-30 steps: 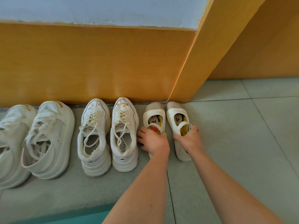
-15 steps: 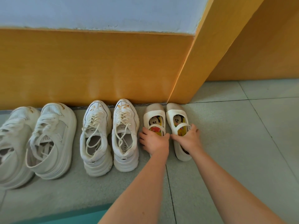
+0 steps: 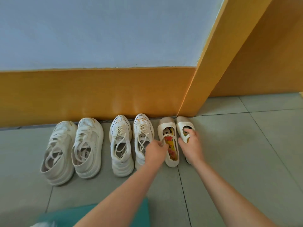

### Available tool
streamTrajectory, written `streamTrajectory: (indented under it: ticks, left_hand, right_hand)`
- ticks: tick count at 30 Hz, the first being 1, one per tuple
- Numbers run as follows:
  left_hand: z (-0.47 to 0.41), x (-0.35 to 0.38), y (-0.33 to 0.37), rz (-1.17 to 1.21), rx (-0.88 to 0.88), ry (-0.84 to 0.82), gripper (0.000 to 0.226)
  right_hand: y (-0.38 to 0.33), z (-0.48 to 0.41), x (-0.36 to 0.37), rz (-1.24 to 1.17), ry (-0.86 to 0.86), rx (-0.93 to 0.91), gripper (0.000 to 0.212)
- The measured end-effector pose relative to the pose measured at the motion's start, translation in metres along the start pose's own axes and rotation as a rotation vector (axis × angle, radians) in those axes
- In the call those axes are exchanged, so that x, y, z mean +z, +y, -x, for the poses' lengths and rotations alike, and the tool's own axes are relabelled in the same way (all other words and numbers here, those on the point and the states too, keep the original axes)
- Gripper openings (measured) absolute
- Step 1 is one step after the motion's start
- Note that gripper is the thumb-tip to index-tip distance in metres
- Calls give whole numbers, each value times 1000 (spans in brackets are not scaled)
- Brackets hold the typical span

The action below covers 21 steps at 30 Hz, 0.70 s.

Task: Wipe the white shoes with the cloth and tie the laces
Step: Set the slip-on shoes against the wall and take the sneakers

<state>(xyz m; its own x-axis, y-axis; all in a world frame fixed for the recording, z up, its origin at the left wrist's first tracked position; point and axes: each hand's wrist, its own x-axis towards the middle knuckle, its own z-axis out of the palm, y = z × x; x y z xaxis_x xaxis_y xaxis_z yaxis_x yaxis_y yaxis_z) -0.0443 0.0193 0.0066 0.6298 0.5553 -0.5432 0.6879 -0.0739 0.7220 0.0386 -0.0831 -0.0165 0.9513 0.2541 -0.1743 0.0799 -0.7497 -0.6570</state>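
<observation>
Three pairs of white shoes stand in a row against the orange wall base. At the right is a pair of strapped flats with cartoon insoles: the left flat and the right flat. My left hand pinches the left flat's strap. My right hand grips the right flat's strap and covers its heel. A laced sneaker pair sits beside them, its right shoe partly behind my left hand, laces loose. Another chunky sneaker pair stands at the left. No cloth is clearly visible.
Grey floor tiles stretch to the right. An orange pillar corner juts out just behind the flats. Something teal lies at the bottom edge near me, with a blurred white bit on it.
The view has tilted up and pulled back. My left hand has shifted left from over the left flat to its strap, uncovering the insole; my right hand stays on the right flat.
</observation>
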Motion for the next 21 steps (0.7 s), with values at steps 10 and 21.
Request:
streamTrajectory:
  ticks: [10, 21]
  left_hand:
    - [-5, -119, -50, -134, -86, 384, 65]
    - [-43, -96, -79, -104, -239, 262, 97]
  right_hand:
    - [-84, 43, 61, -89, -315, 93, 74]
    - [-86, 35, 112, 189, -314, 226, 101]
